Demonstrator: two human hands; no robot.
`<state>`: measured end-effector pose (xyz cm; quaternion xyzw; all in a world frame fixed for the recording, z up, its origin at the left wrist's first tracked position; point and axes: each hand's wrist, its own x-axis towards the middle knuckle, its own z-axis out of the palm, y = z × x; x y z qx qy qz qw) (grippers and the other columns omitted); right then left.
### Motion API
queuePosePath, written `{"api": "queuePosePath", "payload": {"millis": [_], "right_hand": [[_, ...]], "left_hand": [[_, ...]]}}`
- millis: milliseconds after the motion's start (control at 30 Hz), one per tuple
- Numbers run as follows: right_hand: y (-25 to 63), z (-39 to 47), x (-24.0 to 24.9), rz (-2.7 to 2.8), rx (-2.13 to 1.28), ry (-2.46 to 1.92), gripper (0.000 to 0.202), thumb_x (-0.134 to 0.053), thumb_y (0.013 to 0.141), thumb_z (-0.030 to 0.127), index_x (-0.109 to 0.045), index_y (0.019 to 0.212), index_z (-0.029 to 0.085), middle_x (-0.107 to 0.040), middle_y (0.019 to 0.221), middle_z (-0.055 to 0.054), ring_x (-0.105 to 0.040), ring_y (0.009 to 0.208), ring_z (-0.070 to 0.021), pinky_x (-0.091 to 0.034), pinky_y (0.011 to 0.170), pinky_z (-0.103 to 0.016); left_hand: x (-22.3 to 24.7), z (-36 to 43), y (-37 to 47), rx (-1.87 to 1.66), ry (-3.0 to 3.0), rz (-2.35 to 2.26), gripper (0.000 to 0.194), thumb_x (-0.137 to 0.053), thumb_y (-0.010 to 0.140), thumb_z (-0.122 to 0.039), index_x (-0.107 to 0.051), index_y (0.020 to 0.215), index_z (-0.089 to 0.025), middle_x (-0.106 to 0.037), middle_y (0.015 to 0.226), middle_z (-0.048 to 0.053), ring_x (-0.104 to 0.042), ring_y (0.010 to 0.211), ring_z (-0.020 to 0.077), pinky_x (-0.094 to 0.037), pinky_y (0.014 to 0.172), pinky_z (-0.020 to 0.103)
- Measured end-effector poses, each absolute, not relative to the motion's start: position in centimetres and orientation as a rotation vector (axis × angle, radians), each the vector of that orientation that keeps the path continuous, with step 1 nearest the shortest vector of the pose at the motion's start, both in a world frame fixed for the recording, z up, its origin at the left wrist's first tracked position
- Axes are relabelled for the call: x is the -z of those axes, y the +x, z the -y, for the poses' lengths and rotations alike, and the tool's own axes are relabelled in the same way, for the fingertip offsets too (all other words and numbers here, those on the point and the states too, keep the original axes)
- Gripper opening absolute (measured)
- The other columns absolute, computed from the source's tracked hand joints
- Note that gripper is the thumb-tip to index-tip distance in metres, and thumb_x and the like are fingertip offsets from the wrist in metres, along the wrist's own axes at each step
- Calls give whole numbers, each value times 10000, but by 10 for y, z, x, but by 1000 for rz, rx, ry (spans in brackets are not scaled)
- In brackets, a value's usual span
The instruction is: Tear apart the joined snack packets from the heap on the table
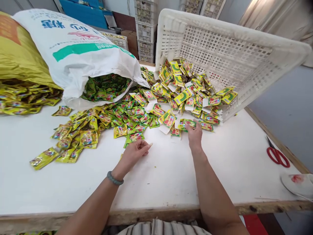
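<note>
My left hand (139,150), with a grey-green band on its wrist, is over the table beside the green packets (135,137); its fingers are curled together, and anything between them is too small to make out. Farther right, the thumb and fingers of my right hand (195,132) are on a yellow-green box (186,124) at the front of a heap of small boxes (183,95). That heap spills out of a tipped white plastic crate (227,40). Yellow packets (88,137) lie left of the green ones.
A white woven sack (83,49) and a yellow sack (22,55) lie open at the left, packets spilling out. Red-handled scissors (278,156) and a lidded dish (298,184) are at the right. Stacked crates (146,32) stand behind the table (166,182).
</note>
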<state>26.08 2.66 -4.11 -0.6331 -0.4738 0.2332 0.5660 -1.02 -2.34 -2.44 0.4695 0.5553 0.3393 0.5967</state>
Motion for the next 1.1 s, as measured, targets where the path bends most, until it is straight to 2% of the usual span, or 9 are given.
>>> {"api": "queuePosePath", "payload": {"millis": [100, 200, 300, 433, 533, 700, 833, 933, 1100], "right_hand": [[276, -30, 43, 869, -693, -1541, 506, -712, 669, 458, -634, 1073, 164, -701, 1032, -102, -656, 971, -241, -508, 884, -405], [271, -26, 41, 854, -961, -1496, 418, -765, 598, 423, -674, 906, 156, -731, 868, -70, -683, 847, -240, -517, 856, -415], [247, -19, 39, 970, -1184, -1473, 338, -786, 585, 394, -680, 804, 159, -728, 750, -41, -688, 749, -218, -544, 770, -375], [206, -4, 36, 1247, -1381, -1434, 322, -772, 647, 390, -707, 881, 179, -738, 803, -28, -692, 752, -202, -567, 706, -342], [185, 8, 31, 1424, -1408, -1389, 336, -762, 681, 381, -723, 960, 199, -746, 897, -31, -692, 785, -195, -567, 693, -314], [180, 16, 20, 1488, -1683, -1173, 332, -746, 723, 399, -713, 974, 184, -735, 886, -33, -690, 802, -188, -565, 728, -315], [189, 8, 15, 1219, -1466, -1114, 351, -763, 702, 414, -666, 966, 203, -721, 879, -11, -681, 778, -160, -572, 749, -319], [192, 4, 14, 1137, -1232, -1103, 339, -746, 715, 413, -634, 967, 216, -708, 912, -6, -667, 807, -157, -563, 774, -317], [194, 6, 14, 1428, -1226, -1359, 325, -706, 738, 387, -644, 997, 201, -676, 767, 11, -617, 678, -150, -510, 656, -289]], "left_hand": [[26, 24, -10, -778, 1070, -1269, 505, -788, 564, -598, -623, 748, -157, -645, 712, 13, -648, 685, 168, -543, 683, 317], [26, 26, -8, -727, 1005, -1218, 499, -791, 581, -583, -622, 780, -157, -669, 718, 36, -659, 686, 174, -558, 694, 330], [28, 27, -7, -732, 957, -1216, 542, -814, 586, -537, -626, 924, -157, -678, 728, 33, -664, 687, 172, -561, 690, 322], [31, 24, -8, -812, 906, -1257, 658, -813, 612, -511, -587, 1120, -159, -697, 816, 50, -681, 747, 182, -553, 701, 309], [31, 22, -8, -876, 901, -1292, 615, -797, 612, -544, -615, 1052, -154, -702, 850, 58, -668, 740, 185, -533, 689, 309], [23, 21, -12, -1008, 1021, -1155, 483, -769, 627, -562, -671, 865, -153, -685, 803, 35, -620, 752, 188, -497, 700, 303], [15, 22, -16, -954, 1245, -1241, 380, -751, 663, -525, -664, 756, -167, -584, 644, -13, -529, 620, 148, -408, 565, 251], [11, 23, -16, -844, 1430, -1246, 350, -728, 689, -513, -657, 709, -171, -543, 611, -19, -466, 569, 128, -339, 508, 238], [12, 26, -15, -799, 1450, -1207, 380, -593, 807, -532, -644, 803, -156, -496, 631, -23, -394, 553, 104, -295, 496, 229]]}}
